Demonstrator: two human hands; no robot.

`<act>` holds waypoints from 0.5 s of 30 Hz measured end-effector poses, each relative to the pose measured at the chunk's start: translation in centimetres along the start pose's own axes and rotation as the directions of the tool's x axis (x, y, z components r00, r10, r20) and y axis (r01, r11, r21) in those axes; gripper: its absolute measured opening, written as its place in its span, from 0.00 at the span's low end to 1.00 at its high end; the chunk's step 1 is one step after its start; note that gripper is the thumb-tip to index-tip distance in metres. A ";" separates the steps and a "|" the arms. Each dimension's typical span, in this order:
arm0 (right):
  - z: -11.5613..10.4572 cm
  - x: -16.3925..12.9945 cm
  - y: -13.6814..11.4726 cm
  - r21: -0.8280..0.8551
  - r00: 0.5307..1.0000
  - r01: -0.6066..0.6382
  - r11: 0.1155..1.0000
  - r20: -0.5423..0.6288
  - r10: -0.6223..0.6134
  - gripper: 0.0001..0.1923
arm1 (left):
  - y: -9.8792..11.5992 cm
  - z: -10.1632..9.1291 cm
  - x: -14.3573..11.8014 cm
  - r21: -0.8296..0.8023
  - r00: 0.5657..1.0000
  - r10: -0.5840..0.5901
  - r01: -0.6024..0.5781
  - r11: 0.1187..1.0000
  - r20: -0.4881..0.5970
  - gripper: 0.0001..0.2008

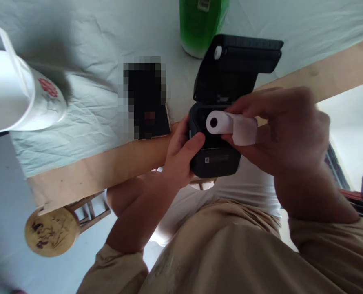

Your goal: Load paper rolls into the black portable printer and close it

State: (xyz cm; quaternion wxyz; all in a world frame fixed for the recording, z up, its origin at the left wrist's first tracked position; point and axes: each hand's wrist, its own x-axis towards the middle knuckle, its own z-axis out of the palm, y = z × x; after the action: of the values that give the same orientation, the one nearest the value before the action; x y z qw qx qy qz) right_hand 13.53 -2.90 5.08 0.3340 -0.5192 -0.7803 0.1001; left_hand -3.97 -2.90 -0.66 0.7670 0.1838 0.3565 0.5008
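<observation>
A black receipt printer [216, 163] with its lid [230, 77] swung up is held at the table's front edge. My left hand [183, 155] grips its left side, the thumb over the rim of the paper bay. In my right hand [279, 126] is a small white paper roll [220, 122], its dark core hole facing left and a loose paper end [245, 130] hanging off it. The roll is at the open bay; whether it touches the bottom cannot be made out. Parts of my right fingers are hidden behind the roll.
A pale green cloth [92, 94] covers the table, with a bare wooden edge [108, 163] in front. A white bucket [47, 98] stands left, a green container [200, 28] behind the printer. A dark, partly pixelated object [151, 118] lies nearby. A round stool [51, 232] is below left.
</observation>
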 end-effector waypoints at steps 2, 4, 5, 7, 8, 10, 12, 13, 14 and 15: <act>0.5 0.2 0.7 -0.054 0.994 0.107 0.993 -0.008 -0.107 0.09 | 0.0 -0.1 0.1 0.003 1.000 -0.004 0.004 1.000 0.011 0.24; 0.7 0.2 1.1 -0.070 0.983 0.180 0.981 -0.009 -0.181 0.08 | 0.0 -0.1 0.1 0.015 1.000 -0.009 0.009 1.000 0.015 0.25; 0.7 0.1 1.2 -0.068 0.977 0.213 0.975 -0.003 -0.214 0.07 | 0.0 -0.2 0.1 0.023 1.000 -0.005 0.005 1.000 0.018 0.26; 0.6 -0.2 0.9 -0.040 0.965 0.261 0.964 -0.008 -0.262 0.05 | -0.1 -0.6 0.2 0.043 0.999 0.028 -0.030 0.999 0.045 0.28; 0.5 -0.4 0.7 -0.023 0.961 0.276 0.961 0.000 -0.276 0.05 | -0.2 -0.8 0.2 0.056 0.996 0.059 -0.063 0.996 0.073 0.30; 0.4 -0.9 0.4 0.002 0.954 0.294 0.956 0.052 -0.294 0.04 | -0.5 -1.4 0.5 0.091 0.982 0.126 -0.140 0.986 0.139 0.34; 0.3 -1.1 0.6 0.069 0.938 0.333 0.940 0.074 -0.338 0.08 | -0.9 -2.0 0.8 0.117 0.967 0.168 -0.192 0.974 0.192 0.36; 0.2 -1.1 0.9 0.110 0.934 0.349 0.931 0.044 -0.355 0.11 | -1.0 -2.2 1.0 0.123 0.962 0.176 -0.205 0.971 0.210 0.37; 0.0 -1.0 1.4 0.135 0.936 0.351 0.926 -0.033 -0.350 0.12 | -1.1 -2.4 1.1 0.127 0.957 0.183 -0.215 0.968 0.224 0.38; -0.2 -0.9 2.0 0.138 0.942 0.328 0.935 -0.125 -0.312 0.12 | -1.2 -2.6 1.2 0.129 0.954 0.187 -0.221 0.967 0.235 0.39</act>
State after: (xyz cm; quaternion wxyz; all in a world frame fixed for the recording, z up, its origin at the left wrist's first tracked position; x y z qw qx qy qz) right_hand 15.34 -2.84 3.85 0.4247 -0.3618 -0.8261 0.0792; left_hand -4.80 -2.53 -3.66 0.7294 0.3329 0.2858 0.5248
